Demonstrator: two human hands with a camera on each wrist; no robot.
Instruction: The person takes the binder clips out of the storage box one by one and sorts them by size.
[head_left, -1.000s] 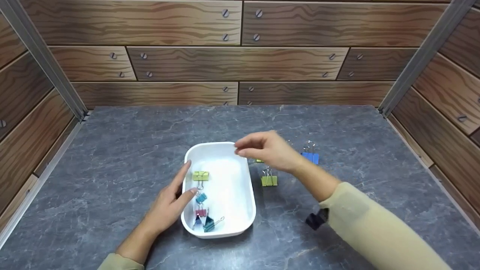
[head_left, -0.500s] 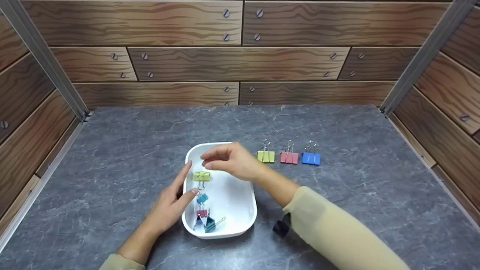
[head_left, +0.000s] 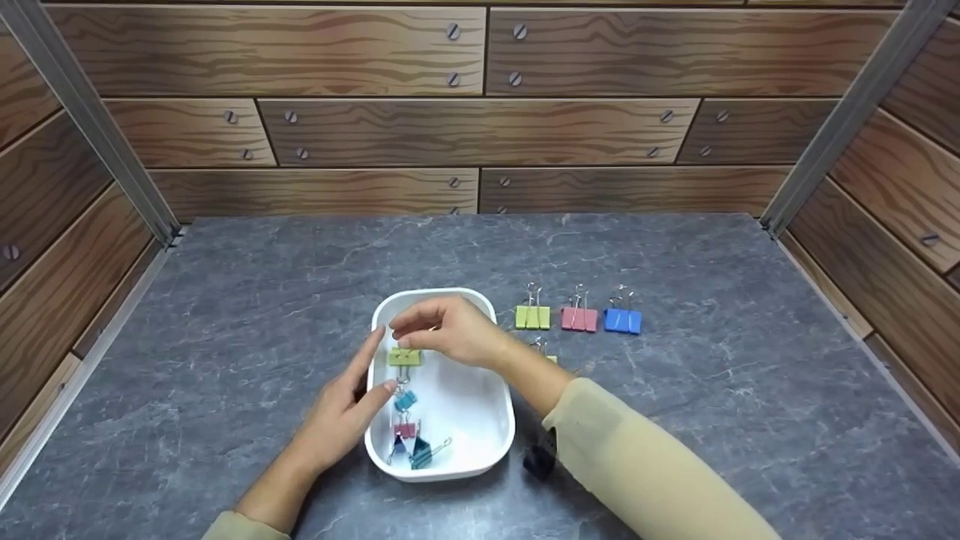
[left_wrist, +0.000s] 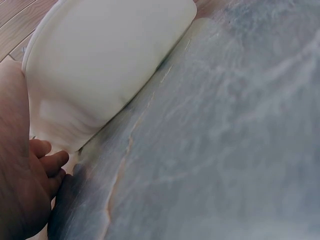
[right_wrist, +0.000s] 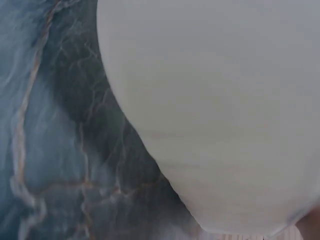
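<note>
A white tray holds several binder clips along its left side. They include a yellow-green clip, a small light-blue clip, a red clip and a dark teal clip. My left hand rests at the tray's left rim, forefinger along it and thumb reaching over the edge. The left wrist view shows its other fingers beside the outer wall. My right hand reaches inside, with thumb and forefinger tips slightly apart, right at the yellow-green clip's top edge.
Right of the tray, a yellow-green clip, a pink clip and a blue clip stand in a row. Another yellow-green clip is mostly hidden behind the right forearm. Wood-patterned walls enclose the grey tabletop.
My right hand has moved left from beside the standing clips, over the tray, then down to the yellow-green clip inside. The left hand and the clips keep their places.
</note>
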